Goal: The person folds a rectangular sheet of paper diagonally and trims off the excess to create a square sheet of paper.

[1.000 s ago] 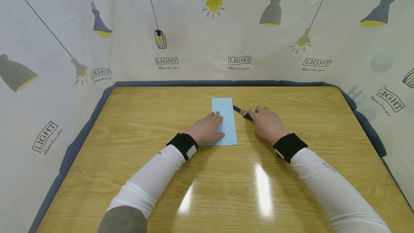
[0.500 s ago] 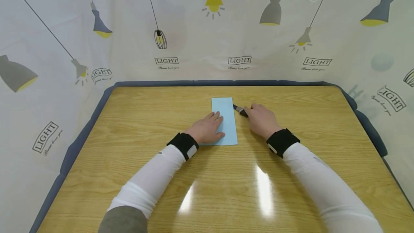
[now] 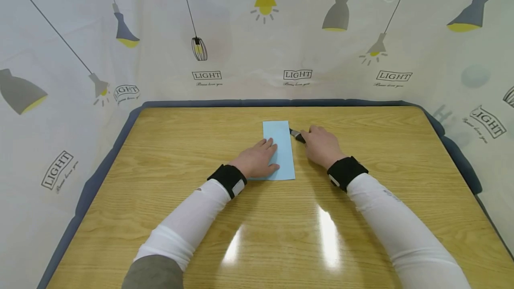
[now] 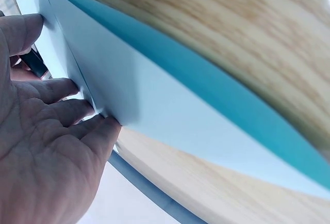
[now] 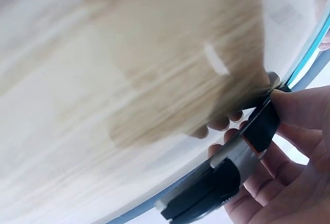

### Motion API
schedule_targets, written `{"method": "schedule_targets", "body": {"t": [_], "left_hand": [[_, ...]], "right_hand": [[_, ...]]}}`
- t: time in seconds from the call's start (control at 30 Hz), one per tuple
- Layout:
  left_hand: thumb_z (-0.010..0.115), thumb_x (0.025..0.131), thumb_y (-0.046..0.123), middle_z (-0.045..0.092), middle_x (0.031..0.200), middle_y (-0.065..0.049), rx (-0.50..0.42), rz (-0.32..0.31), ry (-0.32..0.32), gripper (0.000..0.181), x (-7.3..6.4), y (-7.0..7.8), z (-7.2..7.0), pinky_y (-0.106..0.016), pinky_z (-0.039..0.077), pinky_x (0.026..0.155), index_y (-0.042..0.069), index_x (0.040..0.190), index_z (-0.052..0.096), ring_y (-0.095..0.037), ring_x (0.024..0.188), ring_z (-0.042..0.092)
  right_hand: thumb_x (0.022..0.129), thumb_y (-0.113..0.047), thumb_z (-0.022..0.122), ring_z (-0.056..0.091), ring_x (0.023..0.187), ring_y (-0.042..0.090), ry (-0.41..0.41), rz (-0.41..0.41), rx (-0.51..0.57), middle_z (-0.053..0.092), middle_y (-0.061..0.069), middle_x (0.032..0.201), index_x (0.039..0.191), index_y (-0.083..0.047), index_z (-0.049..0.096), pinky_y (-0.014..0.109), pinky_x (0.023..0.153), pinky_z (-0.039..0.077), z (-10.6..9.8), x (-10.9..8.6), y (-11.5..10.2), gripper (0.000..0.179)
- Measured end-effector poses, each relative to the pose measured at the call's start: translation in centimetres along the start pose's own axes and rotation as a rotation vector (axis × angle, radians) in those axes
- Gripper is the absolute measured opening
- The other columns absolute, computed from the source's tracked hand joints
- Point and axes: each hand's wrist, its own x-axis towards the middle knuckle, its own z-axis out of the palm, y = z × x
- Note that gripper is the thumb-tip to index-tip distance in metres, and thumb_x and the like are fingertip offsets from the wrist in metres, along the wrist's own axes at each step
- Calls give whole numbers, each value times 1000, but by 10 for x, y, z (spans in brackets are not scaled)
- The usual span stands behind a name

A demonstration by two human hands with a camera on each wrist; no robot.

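A folded light blue sheet of paper (image 3: 283, 155) lies near the table's far middle. My left hand (image 3: 255, 160) rests on its left part, fingers spread. In the left wrist view, the paper (image 4: 139, 84) bows up along one side, with a deeper teal layer under the pale one. My right hand (image 3: 322, 146) grips a black and silver utility knife (image 3: 297, 135), whose front end meets the paper's right edge. Thumb and fingers pinch the knife (image 5: 211, 182) near its front in the right wrist view. The blade tip is hidden at the paper.
The wooden table (image 3: 180, 146) has a dark blue padded edge (image 3: 241, 103) along its back and sides. Behind it hangs a pale sheet (image 3: 237, 26) printed with lamps.
My right hand has moved left and slightly away from me, bringing the knife closer; less of its front shows beside the paper. The left hand and paper stay put.
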Motion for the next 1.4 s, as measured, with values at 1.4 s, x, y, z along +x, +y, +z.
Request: {"method": "schedule_targets", "body": {"t": [1.4], "left_hand": [[37, 94, 48, 10, 151, -13, 27, 7, 6, 68, -1, 1, 0, -36, 15, 110, 9, 146, 18, -29, 138, 10]], "right_hand": [[92, -14, 51, 49, 100, 36, 1, 124, 113, 47, 20, 117, 136, -6, 42, 44, 67, 46, -9, -19, 45, 46]]}}
